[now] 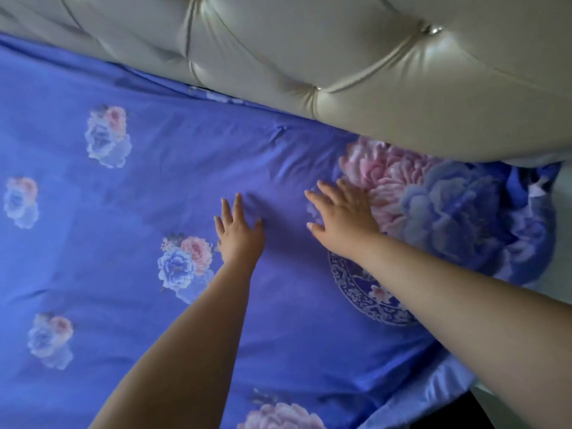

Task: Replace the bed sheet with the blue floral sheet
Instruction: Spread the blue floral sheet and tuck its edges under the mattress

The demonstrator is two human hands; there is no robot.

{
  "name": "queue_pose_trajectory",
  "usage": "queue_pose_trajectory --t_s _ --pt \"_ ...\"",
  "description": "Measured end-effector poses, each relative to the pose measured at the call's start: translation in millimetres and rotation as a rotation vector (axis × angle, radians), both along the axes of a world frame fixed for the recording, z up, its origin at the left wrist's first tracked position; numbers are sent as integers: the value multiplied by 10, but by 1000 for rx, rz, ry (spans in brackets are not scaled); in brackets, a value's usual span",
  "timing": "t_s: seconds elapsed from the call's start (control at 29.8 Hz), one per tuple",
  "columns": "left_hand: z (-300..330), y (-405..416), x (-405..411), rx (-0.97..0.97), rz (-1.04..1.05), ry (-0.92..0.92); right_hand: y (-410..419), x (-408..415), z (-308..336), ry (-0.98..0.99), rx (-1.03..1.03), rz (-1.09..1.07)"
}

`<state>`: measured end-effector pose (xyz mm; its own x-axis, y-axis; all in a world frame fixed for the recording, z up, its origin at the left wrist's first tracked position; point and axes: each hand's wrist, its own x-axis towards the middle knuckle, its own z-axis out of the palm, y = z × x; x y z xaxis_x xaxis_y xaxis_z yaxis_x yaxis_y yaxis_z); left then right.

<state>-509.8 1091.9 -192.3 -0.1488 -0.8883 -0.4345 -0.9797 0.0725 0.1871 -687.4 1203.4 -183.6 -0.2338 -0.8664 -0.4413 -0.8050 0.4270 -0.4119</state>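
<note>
Hands, left point(240, 233) and right point(343, 212), lie flat with fingers spread on blue floral sheet point(123, 274).

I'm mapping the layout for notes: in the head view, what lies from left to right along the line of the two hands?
Small pink-and-blue flower print → left hand, flat on the blue floral sheet → right hand → large pink peony print → large blue peony print.

No legible text or labels.
</note>
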Motion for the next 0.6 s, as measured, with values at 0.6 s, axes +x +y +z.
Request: queue_pose_trajectory --t_s 0.6 --pt "-209 1582 1870 29 -494 -19 1217 2001 -230 -56 102 550"
